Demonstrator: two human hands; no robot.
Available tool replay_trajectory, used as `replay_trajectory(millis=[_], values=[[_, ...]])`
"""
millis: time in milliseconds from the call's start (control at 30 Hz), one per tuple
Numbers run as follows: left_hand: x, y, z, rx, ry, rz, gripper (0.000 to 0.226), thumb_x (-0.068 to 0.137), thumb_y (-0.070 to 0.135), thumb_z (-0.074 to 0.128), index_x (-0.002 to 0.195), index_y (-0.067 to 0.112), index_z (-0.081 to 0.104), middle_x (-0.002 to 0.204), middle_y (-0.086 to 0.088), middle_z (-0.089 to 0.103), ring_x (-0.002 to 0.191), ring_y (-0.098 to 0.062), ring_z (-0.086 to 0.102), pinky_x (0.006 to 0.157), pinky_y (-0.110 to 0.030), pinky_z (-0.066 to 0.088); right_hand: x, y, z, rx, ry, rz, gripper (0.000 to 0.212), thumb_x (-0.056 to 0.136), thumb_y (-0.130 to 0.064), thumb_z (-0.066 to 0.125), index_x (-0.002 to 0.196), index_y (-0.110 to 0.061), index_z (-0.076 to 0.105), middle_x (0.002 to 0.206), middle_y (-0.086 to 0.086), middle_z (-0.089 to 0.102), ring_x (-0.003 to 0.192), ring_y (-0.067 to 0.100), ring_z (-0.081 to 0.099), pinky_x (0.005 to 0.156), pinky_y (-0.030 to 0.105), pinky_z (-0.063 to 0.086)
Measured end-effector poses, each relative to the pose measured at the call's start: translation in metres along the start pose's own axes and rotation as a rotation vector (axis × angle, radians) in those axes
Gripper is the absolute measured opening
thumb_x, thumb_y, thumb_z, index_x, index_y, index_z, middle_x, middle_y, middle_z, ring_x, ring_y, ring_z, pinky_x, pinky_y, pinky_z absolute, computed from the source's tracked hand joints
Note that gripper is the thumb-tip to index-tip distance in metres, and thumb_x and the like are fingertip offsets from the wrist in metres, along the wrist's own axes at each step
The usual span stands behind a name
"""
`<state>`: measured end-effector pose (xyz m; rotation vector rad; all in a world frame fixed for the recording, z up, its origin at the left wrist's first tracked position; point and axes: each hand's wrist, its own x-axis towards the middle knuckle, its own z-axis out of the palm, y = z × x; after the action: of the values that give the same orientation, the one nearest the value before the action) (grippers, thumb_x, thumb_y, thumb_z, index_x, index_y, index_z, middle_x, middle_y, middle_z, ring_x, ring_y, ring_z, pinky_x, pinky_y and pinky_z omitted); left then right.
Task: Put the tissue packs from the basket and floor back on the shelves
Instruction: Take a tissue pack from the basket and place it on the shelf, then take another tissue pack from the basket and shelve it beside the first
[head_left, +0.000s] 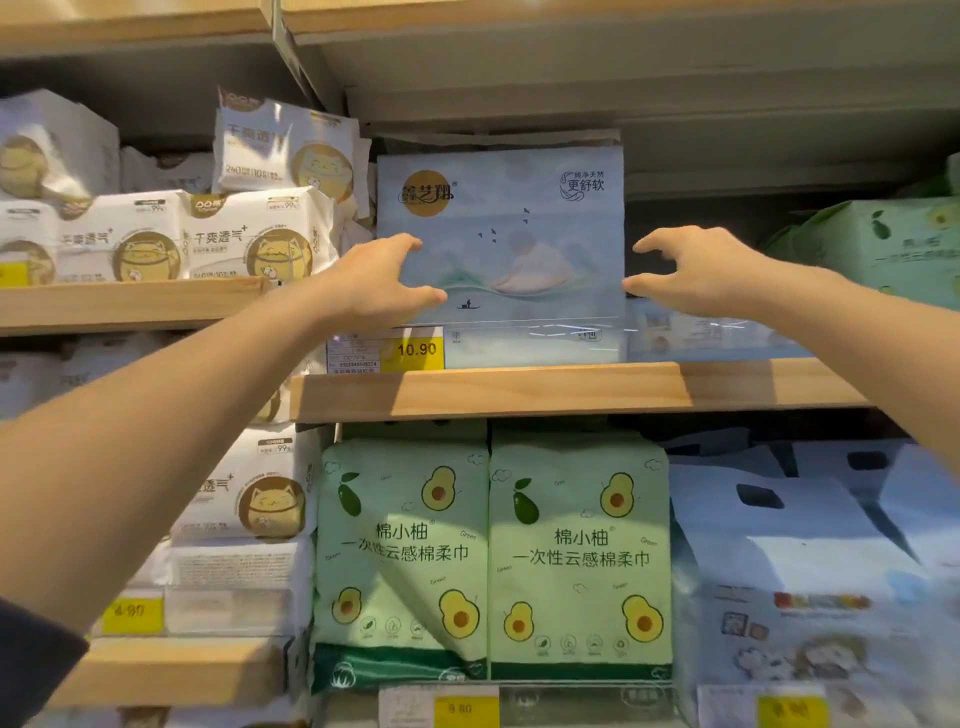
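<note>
A pale blue tissue pack (511, 208) with a gold round logo stands upright on the wooden shelf (519, 389) in front of me. My left hand (379, 280) rests on the pack's left edge, thumb and fingers spread against its face. My right hand (696, 270) hovers just off the pack's right edge, fingers curled and apart, holding nothing. Whether the right fingertips touch the pack is unclear. No basket or floor is in view.
White cat-logo packs (197, 234) fill the left shelves. Two green avocado packs (493, 556) stand on the shelf below, with bluish-white packs (810, 571) to their right. A green pack (878, 244) sits at far right. A yellow price tag (415, 349) reads 10.90.
</note>
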<state>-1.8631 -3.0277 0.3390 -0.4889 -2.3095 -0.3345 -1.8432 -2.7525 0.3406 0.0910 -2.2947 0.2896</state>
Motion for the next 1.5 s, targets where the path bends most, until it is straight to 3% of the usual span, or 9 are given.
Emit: replay_trajectory(millis=[267, 567, 667, 967, 1133, 1500], values=[[-0.082, 0.055, -0.016, -0.033, 0.042, -0.046, 0.056, 0.093, 0.039, 0.046, 0.142, 0.012, 0.033, 0.149, -0.008, 0.035, 0.135, -0.026, 0.035, 0.107, -0.038, 0.029, -0.084, 0.029, -0.035, 0.091, -0.045, -0.142, 0.051, 0.088, -0.032, 0.055, 0.134, -0.015, 0.042, 0.141, 0.012, 0.043, 0.128, 0.03, 0.041, 0.101, 0.04, 0.035], [-0.19, 0.124, -0.002, -0.118, -0.06, -0.103, 0.05, 0.091, 0.036, 0.051, 0.136, 0.015, 0.043, 0.139, -0.009, 0.047, 0.129, -0.029, 0.042, 0.105, -0.038, 0.033, -0.213, 0.073, -0.057, 0.157, -0.22, -0.198, 0.056, 0.087, -0.031, 0.056, 0.137, -0.015, 0.037, 0.139, 0.011, 0.046, 0.126, 0.029, 0.043, 0.1, 0.036, 0.036], [-0.228, 0.138, 0.004, -0.153, -0.143, -0.16, 0.054, 0.091, 0.039, 0.05, 0.139, 0.017, 0.038, 0.144, -0.007, 0.042, 0.131, -0.027, 0.04, 0.105, -0.039, 0.033, -0.256, 0.082, -0.058, 0.159, -0.32, -0.153, 0.063, 0.087, -0.033, 0.056, 0.142, -0.021, 0.027, 0.142, 0.01, 0.043, 0.126, 0.03, 0.044, 0.101, 0.039, 0.037], [-0.359, 0.137, 0.047, -0.459, -0.309, -0.336, 0.058, 0.089, 0.038, 0.055, 0.139, 0.015, 0.038, 0.143, -0.007, 0.043, 0.129, -0.027, 0.043, 0.105, -0.043, 0.038, -0.402, 0.102, -0.048, 0.18, -0.487, 0.005, 0.062, 0.085, -0.028, 0.06, 0.139, -0.013, 0.033, 0.142, 0.012, 0.043, 0.129, 0.028, 0.041, 0.102, 0.037, 0.034], [-0.439, 0.134, 0.071, -0.436, -0.438, -0.318, 0.055, 0.089, 0.034, 0.056, 0.139, 0.02, 0.039, 0.142, -0.007, 0.044, 0.126, -0.027, 0.044, 0.1, -0.039, 0.038, -0.476, 0.102, -0.039, 0.151, -0.595, 0.124, 0.063, 0.086, -0.027, 0.059, 0.141, -0.012, 0.031, 0.146, 0.013, 0.037, 0.133, 0.029, 0.036, 0.103, 0.037, 0.031], [-0.579, 0.167, 0.133, -0.425, -0.76, -0.241, 0.063, 0.085, 0.035, 0.062, 0.141, 0.019, 0.037, 0.146, -0.006, 0.04, 0.133, -0.024, 0.038, 0.106, -0.035, 0.033, -0.631, 0.111, -0.023, 0.23, -0.778, 0.318, 0.064, 0.086, -0.027, 0.059, 0.142, -0.015, 0.029, 0.144, 0.013, 0.039, 0.13, 0.029, 0.039, 0.101, 0.037, 0.033]])
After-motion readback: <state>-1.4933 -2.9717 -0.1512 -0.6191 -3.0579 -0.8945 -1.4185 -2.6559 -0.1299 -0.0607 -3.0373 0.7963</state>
